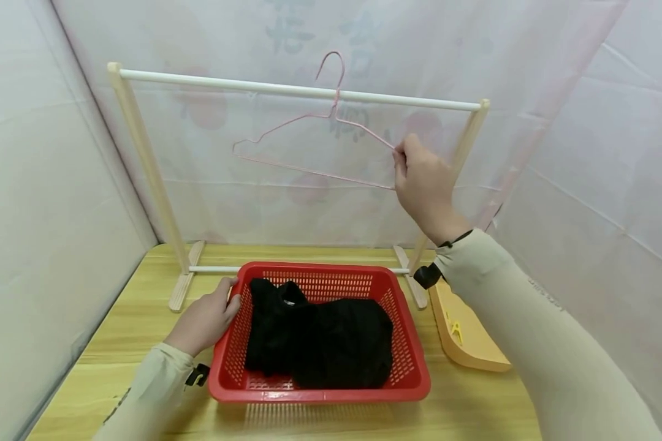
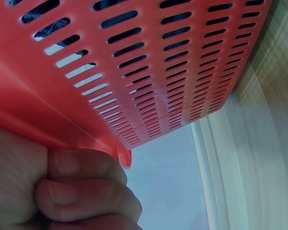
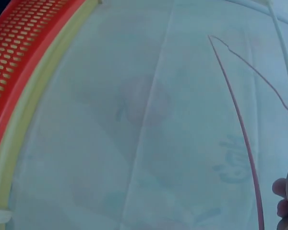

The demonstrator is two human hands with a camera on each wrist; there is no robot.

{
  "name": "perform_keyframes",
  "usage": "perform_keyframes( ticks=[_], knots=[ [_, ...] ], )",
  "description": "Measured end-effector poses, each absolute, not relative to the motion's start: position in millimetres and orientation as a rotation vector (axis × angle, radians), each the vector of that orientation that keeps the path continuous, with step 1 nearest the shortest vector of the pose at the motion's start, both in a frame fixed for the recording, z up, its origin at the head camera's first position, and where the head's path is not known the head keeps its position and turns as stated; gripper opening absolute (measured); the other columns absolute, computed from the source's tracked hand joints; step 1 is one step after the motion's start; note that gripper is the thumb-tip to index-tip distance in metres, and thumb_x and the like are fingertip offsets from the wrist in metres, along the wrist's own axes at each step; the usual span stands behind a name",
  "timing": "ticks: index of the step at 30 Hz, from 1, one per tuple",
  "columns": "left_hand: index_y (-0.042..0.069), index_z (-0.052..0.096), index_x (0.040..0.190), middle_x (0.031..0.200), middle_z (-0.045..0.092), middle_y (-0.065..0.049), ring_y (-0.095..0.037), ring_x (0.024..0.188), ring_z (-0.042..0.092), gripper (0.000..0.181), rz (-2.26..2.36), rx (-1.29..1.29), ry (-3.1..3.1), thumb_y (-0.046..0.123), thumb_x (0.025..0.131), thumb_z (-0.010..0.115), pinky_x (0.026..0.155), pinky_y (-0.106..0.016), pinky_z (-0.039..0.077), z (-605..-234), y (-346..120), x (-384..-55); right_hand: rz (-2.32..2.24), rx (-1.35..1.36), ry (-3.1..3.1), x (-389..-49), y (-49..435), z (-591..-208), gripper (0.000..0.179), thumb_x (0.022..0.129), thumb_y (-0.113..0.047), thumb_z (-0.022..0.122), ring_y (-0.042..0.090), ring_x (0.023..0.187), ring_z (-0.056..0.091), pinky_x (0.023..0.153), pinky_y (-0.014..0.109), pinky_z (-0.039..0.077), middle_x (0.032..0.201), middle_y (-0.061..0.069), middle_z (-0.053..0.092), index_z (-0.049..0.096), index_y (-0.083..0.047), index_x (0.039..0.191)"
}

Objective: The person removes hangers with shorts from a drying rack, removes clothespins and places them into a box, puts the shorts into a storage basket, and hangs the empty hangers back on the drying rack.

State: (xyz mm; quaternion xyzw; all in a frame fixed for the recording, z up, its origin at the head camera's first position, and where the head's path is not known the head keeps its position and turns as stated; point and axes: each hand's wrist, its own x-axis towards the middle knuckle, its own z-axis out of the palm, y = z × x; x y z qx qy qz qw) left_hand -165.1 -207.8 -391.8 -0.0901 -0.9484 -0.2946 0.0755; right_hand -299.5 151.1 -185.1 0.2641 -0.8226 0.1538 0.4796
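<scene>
My right hand (image 1: 426, 177) pinches the right end of a pink wire clothes hanger (image 1: 309, 173). The hanger's neck overlaps the white rail in the head view, with its hook standing above the rail. In the right wrist view the hanger (image 3: 242, 120) stretches away from the fingertips at the right edge. My left hand (image 1: 206, 317) grips the left rim of a red plastic basket (image 1: 320, 396). The left wrist view shows its fingers (image 2: 89, 199) curled below the rim, beside the slotted wall. Bunched black clothing (image 1: 342, 343) lies inside the basket.
A rack with wooden posts and a white top rail (image 1: 209, 80) stands behind the basket on the wood-grain table (image 1: 116, 361). At the right, partly behind my right arm, sits a yellow-orange tray (image 1: 474, 361) with a yellow clip (image 1: 456, 332). Pale curtains (image 1: 612, 153) enclose the table.
</scene>
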Motion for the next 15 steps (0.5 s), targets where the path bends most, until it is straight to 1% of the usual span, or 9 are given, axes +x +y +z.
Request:
perform_keyframes(
  ticks=[3, 7, 9, 11, 13, 15],
  knots=[
    [-0.001, 0.043, 0.144, 0.060, 0.049, -0.002, -0.013, 0.046, 0.051, 0.041, -0.909, -0.269, -2.845, 0.019, 0.109, 0.045, 0.047, -0.032, 0.044, -391.6, -206.0, -165.2, 0.350, 0.689, -2.025, -301.2, 153.1, -192.0, 0.019, 0.107, -0.014, 0.056, 0.031, 0.059, 0.059, 0.051, 0.041, 0.042, 0.079, 0.016, 0.066, 0.062, 0.002, 0.101],
    [-0.002, 0.043, 0.144, 0.060, 0.049, -0.002, -0.013, 0.046, 0.051, 0.040, -0.917, -0.267, -2.841, 0.019, 0.109, 0.045, 0.047, -0.032, 0.044, -390.4, -205.9, -165.8, 0.324, 0.795, -2.067, -307.2, 157.7, -202.4, 0.017, 0.107, -0.014, 0.056, 0.029, 0.065, 0.060, 0.057, 0.042, 0.048, 0.083, 0.016, 0.066, 0.062, 0.002, 0.104],
    [-0.002, 0.043, 0.144, 0.061, 0.050, -0.002, -0.013, 0.046, 0.051, 0.040, -0.909, -0.264, -2.843, 0.019, 0.109, 0.045, 0.048, -0.032, 0.045, -390.0, -206.8, -166.2, 0.344, 0.879, -2.100, -311.1, 160.0, -206.6, 0.016, 0.106, -0.011, 0.057, 0.031, 0.075, 0.063, 0.068, 0.043, 0.053, 0.091, 0.018, 0.067, 0.062, 0.004, 0.110],
    [-0.002, 0.043, 0.144, 0.061, 0.050, -0.002, -0.013, 0.047, 0.051, 0.041, -0.903, -0.258, -2.848, 0.019, 0.109, 0.045, 0.049, -0.032, 0.045, -389.9, -208.1, -166.3, 0.362, 0.960, -2.130, -314.6, 163.0, -210.5, 0.019, 0.105, -0.006, 0.058, 0.035, 0.092, 0.065, 0.082, 0.047, 0.054, 0.105, 0.022, 0.068, 0.062, 0.007, 0.118],
    [-0.002, 0.043, 0.145, 0.061, 0.050, -0.002, -0.013, 0.048, 0.051, 0.041, -0.905, -0.251, -2.854, 0.020, 0.109, 0.044, 0.050, -0.032, 0.045, -389.9, -209.5, -166.4, 0.366, 1.023, -2.141, -316.1, 167.3, -214.9, 0.028, 0.102, -0.002, 0.060, 0.039, 0.111, 0.062, 0.098, 0.051, 0.049, 0.121, 0.025, 0.065, 0.058, 0.010, 0.127],
    [-0.002, 0.042, 0.145, 0.061, 0.051, -0.002, -0.013, 0.047, 0.052, 0.042, -0.913, -0.247, -2.858, 0.020, 0.109, 0.044, 0.050, -0.033, 0.046, -389.8, -210.8, -166.2, 0.364, 1.057, -2.127, -312.3, 173.1, -220.0, 0.038, 0.099, 0.001, 0.062, 0.043, 0.128, 0.054, 0.110, 0.053, 0.042, 0.136, 0.027, 0.058, 0.054, 0.012, 0.135]
  ],
)
